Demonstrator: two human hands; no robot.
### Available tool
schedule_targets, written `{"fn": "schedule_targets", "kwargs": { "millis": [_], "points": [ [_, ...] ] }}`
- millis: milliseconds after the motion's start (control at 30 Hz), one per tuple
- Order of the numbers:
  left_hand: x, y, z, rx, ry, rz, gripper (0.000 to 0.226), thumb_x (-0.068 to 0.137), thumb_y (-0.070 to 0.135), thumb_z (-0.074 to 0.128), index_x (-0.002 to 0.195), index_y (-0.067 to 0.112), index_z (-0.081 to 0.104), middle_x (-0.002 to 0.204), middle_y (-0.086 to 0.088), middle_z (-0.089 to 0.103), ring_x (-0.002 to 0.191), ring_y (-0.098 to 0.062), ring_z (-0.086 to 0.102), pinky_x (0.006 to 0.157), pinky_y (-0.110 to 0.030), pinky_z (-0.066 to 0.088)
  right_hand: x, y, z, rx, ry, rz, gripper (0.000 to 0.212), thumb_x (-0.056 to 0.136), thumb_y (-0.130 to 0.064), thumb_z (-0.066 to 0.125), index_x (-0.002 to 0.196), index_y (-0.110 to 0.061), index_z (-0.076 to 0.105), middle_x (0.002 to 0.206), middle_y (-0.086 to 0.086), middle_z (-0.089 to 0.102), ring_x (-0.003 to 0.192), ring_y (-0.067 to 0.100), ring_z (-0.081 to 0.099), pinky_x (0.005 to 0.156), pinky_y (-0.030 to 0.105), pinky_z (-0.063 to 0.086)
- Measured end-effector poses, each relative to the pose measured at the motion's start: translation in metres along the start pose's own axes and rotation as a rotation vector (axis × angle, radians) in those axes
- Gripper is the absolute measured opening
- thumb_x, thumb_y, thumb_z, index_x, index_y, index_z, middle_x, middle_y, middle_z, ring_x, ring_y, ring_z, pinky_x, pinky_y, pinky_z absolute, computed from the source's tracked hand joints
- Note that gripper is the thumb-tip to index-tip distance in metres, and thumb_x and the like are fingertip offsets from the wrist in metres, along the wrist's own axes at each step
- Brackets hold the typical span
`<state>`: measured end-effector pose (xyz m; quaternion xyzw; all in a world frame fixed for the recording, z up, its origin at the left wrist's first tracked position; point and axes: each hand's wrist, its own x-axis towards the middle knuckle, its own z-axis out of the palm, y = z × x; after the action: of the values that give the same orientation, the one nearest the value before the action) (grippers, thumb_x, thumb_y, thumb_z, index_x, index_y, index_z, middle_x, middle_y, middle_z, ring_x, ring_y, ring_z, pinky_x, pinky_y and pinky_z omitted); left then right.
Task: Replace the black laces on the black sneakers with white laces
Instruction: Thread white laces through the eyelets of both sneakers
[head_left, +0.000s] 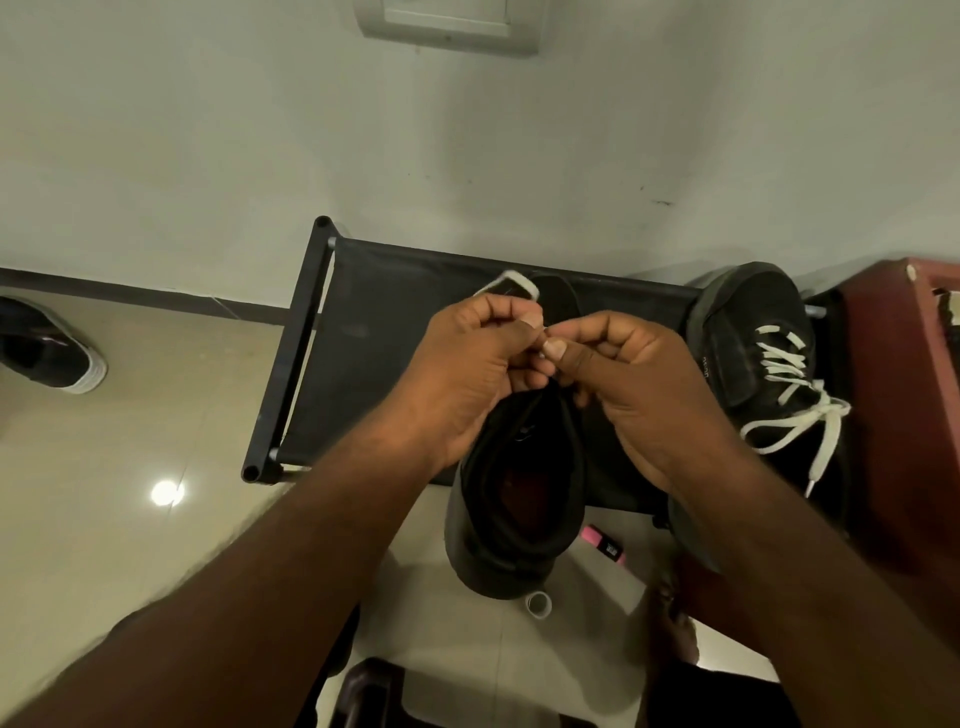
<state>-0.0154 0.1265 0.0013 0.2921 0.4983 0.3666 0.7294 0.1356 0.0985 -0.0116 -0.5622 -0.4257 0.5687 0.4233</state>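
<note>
A black sneaker (514, 499) lies on the black fabric rack (384, 332), heel toward me, its lace area hidden behind my hands. My left hand (478, 364) and my right hand (639, 384) meet above its tongue, both pinching a white lace (511, 285) between thumb and fingertips. A loop of that lace sticks up behind my left hand. A second black sneaker (748, 343) stands at the right on the rack, threaded with a white lace (795, 400) tied in a bow.
Another dark shoe with a white sole (49, 348) lies on the tiled floor at left. A pink marker (602, 543) and a small tape roll (538, 604) lie near the sneaker's heel. A red-brown cabinet (904, 395) stands at right; a white wall is behind.
</note>
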Motion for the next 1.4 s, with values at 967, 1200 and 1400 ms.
{"fn": "schedule_targets", "kwargs": {
  "millis": [967, 1200, 1400],
  "points": [
    [-0.005, -0.009, -0.009, 0.354, 0.191, 0.037, 0.030, 0.081, -0.003, 0.074, 0.106, 0.010, 0.064, 0.084, -0.008, 0.072, 0.075, -0.013, 0.072, 0.068, -0.021, 0.059, -0.046, -0.023, 0.036, -1.427, -0.103, 0.057, 0.036, 0.106, -0.037, 0.034, 0.132, -0.029, 0.057, 0.157, 0.001, 0.036, 0.138, 0.022, 0.039, 0.104, 0.035, 0.041],
    [-0.002, -0.003, -0.014, 0.499, 0.177, 0.047, 0.031, 0.081, 0.000, 0.075, 0.106, 0.014, 0.062, 0.086, -0.008, 0.070, 0.075, -0.013, 0.069, 0.062, -0.013, 0.054, -0.042, -0.006, 0.033, -1.375, -0.005, -0.013, 0.032, 0.105, -0.033, 0.033, 0.120, -0.028, 0.061, 0.118, -0.007, 0.057, 0.104, 0.014, 0.054, 0.074, 0.023, 0.035],
    [-0.004, -0.008, -0.011, 0.588, 0.209, 0.071, 0.028, 0.079, 0.005, 0.078, 0.100, 0.017, 0.064, 0.080, -0.001, 0.070, 0.070, -0.005, 0.067, 0.058, -0.008, 0.049, -0.042, -0.001, 0.036, -1.297, 0.043, -0.054, 0.032, 0.105, -0.036, 0.039, 0.123, -0.028, 0.064, 0.129, -0.008, 0.058, 0.112, 0.015, 0.055, 0.078, 0.025, 0.040]
  ]
}}
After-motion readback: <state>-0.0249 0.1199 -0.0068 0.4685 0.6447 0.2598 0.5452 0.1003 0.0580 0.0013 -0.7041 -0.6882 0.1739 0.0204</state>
